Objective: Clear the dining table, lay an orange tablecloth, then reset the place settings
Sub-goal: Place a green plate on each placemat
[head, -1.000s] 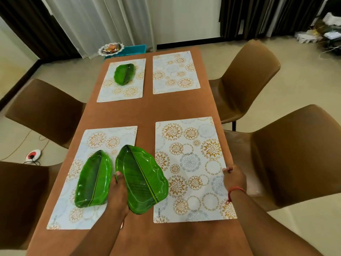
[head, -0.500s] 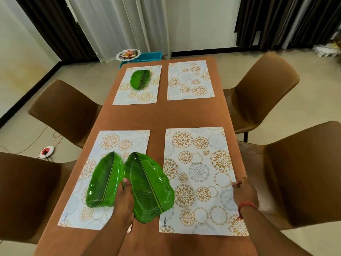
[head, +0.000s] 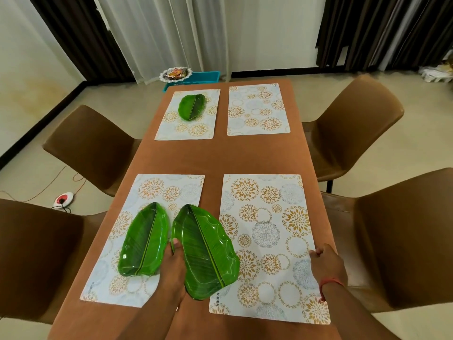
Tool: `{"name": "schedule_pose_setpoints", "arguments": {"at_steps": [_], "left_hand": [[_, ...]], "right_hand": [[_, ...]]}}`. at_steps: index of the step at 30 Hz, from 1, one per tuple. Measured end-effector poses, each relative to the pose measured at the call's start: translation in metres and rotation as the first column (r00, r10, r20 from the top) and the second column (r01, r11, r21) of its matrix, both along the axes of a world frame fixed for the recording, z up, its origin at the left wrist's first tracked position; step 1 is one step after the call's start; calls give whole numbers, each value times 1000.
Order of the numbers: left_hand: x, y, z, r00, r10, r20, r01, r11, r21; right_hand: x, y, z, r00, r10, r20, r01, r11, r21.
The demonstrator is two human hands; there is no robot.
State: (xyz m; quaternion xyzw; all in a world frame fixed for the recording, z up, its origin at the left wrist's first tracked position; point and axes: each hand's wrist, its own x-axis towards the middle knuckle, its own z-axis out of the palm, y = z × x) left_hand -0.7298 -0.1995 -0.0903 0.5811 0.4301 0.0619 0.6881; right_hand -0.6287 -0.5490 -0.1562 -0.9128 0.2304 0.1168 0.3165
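the left hand point(head: 173, 271) gripped a green leaf plate point(head: 205, 251), thumb on its rim, above the gap between the two near placemats. another leaf plate point(head: 144, 241) lay just left of those fingers. the right hand point(head: 327, 265) rested with relaxed fingers on the right placemat point(head: 267, 244).

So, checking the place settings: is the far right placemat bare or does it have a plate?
Bare. The far right placemat shows only its pattern, while the far left placemat carries a green leaf plate.
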Motion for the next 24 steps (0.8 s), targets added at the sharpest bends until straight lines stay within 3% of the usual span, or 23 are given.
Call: {"name": "schedule_pose_setpoints", "arguments": {"at_steps": [3, 5, 6, 8, 10, 11, 13, 17, 24], "left_hand": [[3, -4, -2, 1000, -27, -5, 27, 1000, 2], [6, -9, -1, 999, -35, -12, 35, 999, 2], [7, -11, -1, 999, -39, -20, 39, 999, -7], [11, -17, -3, 998, -52, -30, 50, 997, -56], [15, -25, -6, 997, -80, -18, 78, 992, -96], [17, -30, -7, 995, -98, -8, 96, 990, -100], [22, -38, -5, 993, -120, 12, 120, 989, -87], [29, -44, 0, 976, -201, 85, 205, 978, -46], [13, -25, -14, 991, -133, 3, 132, 990, 47]], "right_hand": [[-7, 2, 10, 998, 55, 26, -52, 991, -126], [-8, 14, 19, 983, 127, 136, -93, 969, -228], [-8, 27, 26, 968, 161, 195, -123, 974, -192], [-8, 64, 45, 952, 198, 235, -234, 963, 136], [-11, 101, 59, 950, 277, 145, -313, 846, 432], [-13, 114, 64, 947, 300, 113, -315, 805, 503], [-17, 128, 65, 946, 307, 103, -312, 780, 542], [-17, 127, 57, 963, 249, 104, -268, 830, 490], [-15, 89, 32, 996, -48, 71, 5, 860, 510]]}}
